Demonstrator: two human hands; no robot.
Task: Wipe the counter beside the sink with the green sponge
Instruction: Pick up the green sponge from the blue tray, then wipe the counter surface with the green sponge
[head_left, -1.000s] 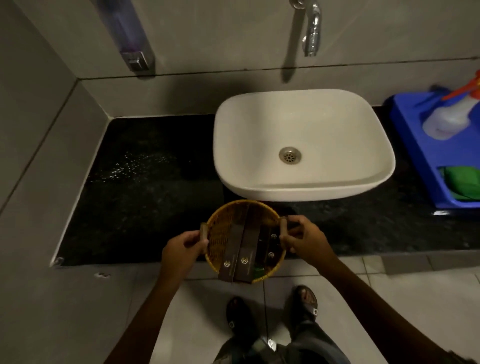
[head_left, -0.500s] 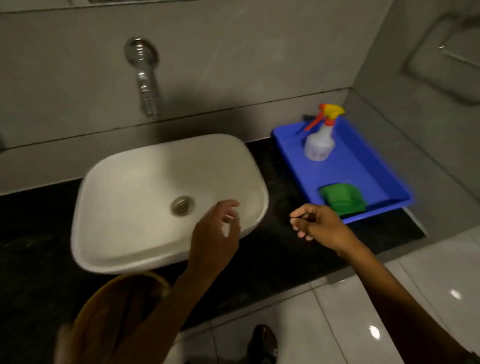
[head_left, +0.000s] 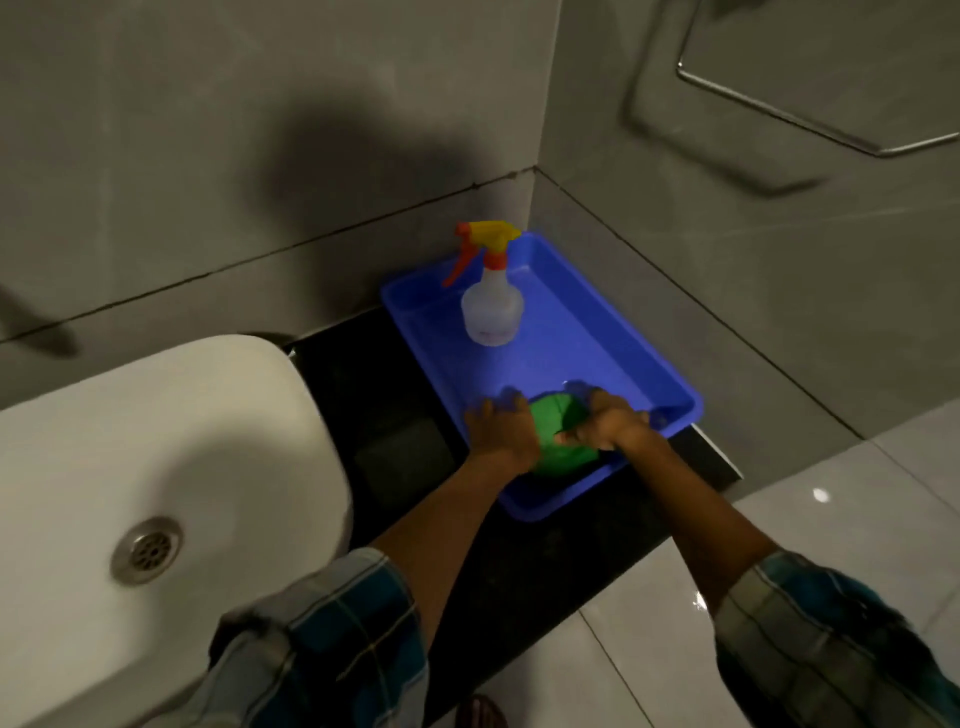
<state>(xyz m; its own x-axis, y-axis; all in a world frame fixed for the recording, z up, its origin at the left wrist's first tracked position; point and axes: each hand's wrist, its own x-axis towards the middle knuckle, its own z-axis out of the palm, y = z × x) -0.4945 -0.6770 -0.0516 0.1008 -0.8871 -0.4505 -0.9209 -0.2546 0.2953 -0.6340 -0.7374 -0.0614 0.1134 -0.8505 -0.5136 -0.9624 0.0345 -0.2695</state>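
The green sponge (head_left: 562, 435) lies at the near end of a blue tray (head_left: 582, 358) on the black counter (head_left: 395, 415), right of the white sink (head_left: 171, 467). My left hand (head_left: 501, 428) is pressed against the sponge's left side. My right hand (head_left: 610, 423) grips its right side, thumb on top. Both hands cover part of the sponge.
A clear spray bottle (head_left: 489, 306) with a yellow and orange trigger stands at the far end of the tray. Grey tiled walls meet in the corner behind it. A narrow strip of dark counter lies between sink and tray. Pale floor tiles (head_left: 857, 509) show at right.
The view swung right from the sink to the tray. Both hands left the basket, reached across the counter, and now close around the green sponge in the tray.
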